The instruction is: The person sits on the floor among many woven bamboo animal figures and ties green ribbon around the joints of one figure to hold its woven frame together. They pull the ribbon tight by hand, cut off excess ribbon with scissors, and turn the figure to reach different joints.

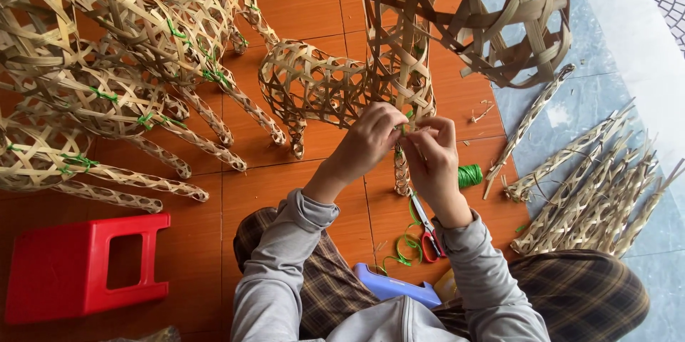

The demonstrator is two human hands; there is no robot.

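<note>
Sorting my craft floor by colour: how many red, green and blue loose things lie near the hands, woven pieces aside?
Red: 2, the red stool and red-handled scissors
Green: 2, the green wire coil and loose green wire
Blue: 1, the blue object
Total: 5

Looks like a home craft workshop set up on a tiled floor (300, 0). Crowded at ten o'clock with finished woven bamboo animal frames (107, 92), at three o'clock with a pile of woven bamboo legs (599, 199). Low red plastic stool (78, 267) at eight o'clock, scissors (427, 231) and a spool of green tie (469, 175) near centre.
</note>
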